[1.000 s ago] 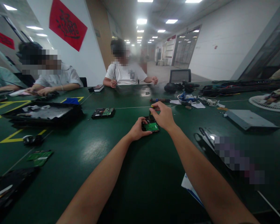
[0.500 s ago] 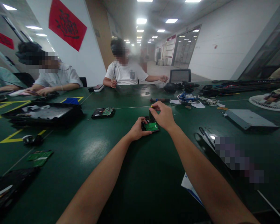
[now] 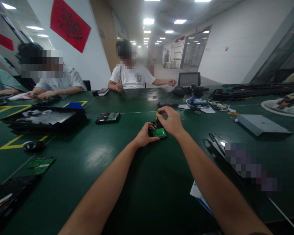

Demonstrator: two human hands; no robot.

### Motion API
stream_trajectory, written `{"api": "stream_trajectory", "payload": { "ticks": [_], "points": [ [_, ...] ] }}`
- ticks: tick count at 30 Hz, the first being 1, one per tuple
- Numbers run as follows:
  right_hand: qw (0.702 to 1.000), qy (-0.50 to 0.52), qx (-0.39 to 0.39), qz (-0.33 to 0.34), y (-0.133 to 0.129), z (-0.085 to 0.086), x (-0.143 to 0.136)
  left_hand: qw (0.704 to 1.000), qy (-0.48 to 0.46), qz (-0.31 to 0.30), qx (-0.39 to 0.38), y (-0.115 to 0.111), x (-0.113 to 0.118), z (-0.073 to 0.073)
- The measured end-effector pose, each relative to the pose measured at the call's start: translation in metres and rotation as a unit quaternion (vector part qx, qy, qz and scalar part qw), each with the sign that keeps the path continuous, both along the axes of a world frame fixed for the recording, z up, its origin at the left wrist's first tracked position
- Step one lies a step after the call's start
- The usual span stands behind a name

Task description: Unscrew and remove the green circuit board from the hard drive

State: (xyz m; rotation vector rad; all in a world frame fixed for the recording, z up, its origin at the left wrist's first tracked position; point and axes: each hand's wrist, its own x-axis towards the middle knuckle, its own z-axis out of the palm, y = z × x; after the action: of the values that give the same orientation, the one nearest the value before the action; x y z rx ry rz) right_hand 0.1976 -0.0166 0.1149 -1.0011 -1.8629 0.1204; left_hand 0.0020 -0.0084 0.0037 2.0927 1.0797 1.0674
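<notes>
Evidently, the drive (image 3: 159, 132) lies board-up on the tabletop (image 3: 147, 182), the left hand's (image 3: 143, 136) grip clamped around its edge. The right hand's (image 3: 172, 120) fingertips are pinched on the screwdriver (image 3: 157, 117), roughly upright over the drive; whether its tip touches is hidden. The drive is probably stiff and fairly dense for its size, its bare board fragile, so the rigid side edges look the safest hold. Leftward, a black tray (image 3: 74, 118) contains white scraps (image 3: 31, 113); beyond the right hand, a bowl (image 3: 188, 104) contains blue items (image 3: 197, 101).
</notes>
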Motion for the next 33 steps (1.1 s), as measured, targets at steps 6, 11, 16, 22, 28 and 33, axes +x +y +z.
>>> {"api": "stream_trajectory", "payload": {
  "ticks": [6,11,16,22,28,33],
  "points": [
    [1.0,0.008,0.001,-0.015,-0.0001,-0.0008,-0.0002,1.0,-0.003,0.005,-0.003,-0.0007,0.0003,0.0004],
    [1.0,0.014,-0.017,-0.013,-0.0008,-0.0001,-0.0006,1.0,-0.001,0.002,-0.004,-0.0008,-0.0001,0.0008],
    [1.0,0.001,-0.003,-0.011,-0.0018,0.0011,-0.0006,1.0,-0.002,0.004,-0.004,-0.0002,-0.0001,0.0003],
    [0.999,0.026,-0.035,-0.026,-0.0005,0.0002,0.0001,1.0,0.004,0.005,-0.008,-0.0009,-0.0009,0.0017],
    [1.0,0.009,-0.015,-0.017,0.0011,-0.0015,0.0004,1.0,0.002,0.003,-0.007,-0.0016,-0.0011,0.0022],
    [0.998,0.033,-0.032,-0.046,0.0036,-0.0039,0.002,1.0,0.002,0.005,-0.008,-0.0025,-0.0005,0.003]
  ]
}}
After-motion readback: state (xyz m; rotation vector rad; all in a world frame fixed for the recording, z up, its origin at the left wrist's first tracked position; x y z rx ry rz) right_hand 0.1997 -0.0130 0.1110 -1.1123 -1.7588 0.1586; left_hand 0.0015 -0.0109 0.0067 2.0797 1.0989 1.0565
